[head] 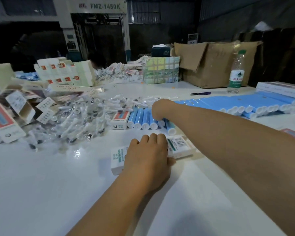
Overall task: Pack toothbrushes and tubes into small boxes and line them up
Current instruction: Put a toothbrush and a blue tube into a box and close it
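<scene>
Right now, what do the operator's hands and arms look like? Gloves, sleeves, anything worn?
Both are bare. The left hand and right hand show no gloves, and no rings show on the visible fingers. Both forearms are uncovered up to the frame edge: no sleeve, cuff, watch, wristband or marking in view. The right hand's fingers are mostly hidden behind its wrist, so anything worn there can't be ruled out.
</scene>
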`<state>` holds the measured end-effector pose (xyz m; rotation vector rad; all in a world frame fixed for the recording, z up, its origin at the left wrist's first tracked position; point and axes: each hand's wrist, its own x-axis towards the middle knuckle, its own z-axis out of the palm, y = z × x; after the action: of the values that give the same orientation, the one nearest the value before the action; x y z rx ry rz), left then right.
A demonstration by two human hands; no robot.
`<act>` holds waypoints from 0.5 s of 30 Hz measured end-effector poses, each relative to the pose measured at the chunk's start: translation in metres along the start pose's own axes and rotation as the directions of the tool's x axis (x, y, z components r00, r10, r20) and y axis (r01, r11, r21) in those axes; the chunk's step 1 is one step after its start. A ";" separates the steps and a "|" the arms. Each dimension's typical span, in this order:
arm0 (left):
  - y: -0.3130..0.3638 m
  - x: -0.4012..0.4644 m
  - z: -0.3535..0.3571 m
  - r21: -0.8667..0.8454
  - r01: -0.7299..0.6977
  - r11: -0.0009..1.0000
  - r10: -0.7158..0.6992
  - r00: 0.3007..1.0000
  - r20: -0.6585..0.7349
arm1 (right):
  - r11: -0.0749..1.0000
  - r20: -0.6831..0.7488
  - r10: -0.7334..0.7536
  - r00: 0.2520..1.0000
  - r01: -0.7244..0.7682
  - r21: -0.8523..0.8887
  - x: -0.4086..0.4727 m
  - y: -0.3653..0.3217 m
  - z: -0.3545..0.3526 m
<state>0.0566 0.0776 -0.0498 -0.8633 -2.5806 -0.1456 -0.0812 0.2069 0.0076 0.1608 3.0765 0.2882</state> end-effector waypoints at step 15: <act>-0.007 0.003 0.003 0.035 -0.006 0.999 0.003 0.997 0.081 | 0.968 0.224 -0.045 0.973 0.097 -0.229 -0.027 -0.018 -0.013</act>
<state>0.0489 0.0742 -0.0507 -0.8793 -2.6476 -0.0642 -0.0571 0.1840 0.0183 0.0657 2.7945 0.5912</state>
